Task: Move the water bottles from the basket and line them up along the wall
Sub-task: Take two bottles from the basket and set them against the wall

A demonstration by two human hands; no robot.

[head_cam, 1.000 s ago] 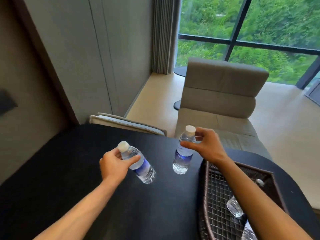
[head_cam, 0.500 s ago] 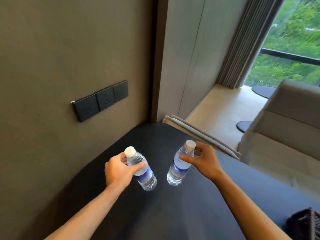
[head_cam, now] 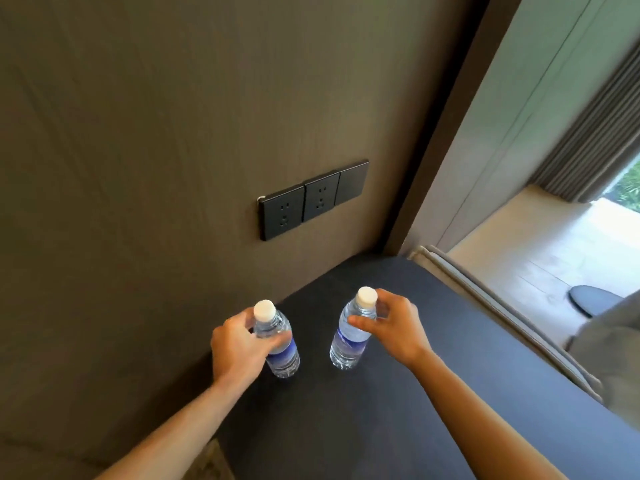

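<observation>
Facing the wall (head_cam: 138,168), the view had swung off the basket, now out of frame; table (head_cam: 381,427) abutted it below the socket plate (head_cam: 311,200). Left hand (head_cam: 239,348) clamped one bottle (head_cam: 280,348) just beside the wall; right hand (head_cam: 394,327) pinched another bottle (head_cam: 348,341) farther out. Blue labels unreadable. Placement imminent.

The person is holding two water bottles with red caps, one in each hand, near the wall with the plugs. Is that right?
Almost. The caps are white, not red: the head view shows it on both the left bottle and the right bottle. The rest holds: the left hand grips one, the right hand grips the other, near the wall with the sockets.
</observation>
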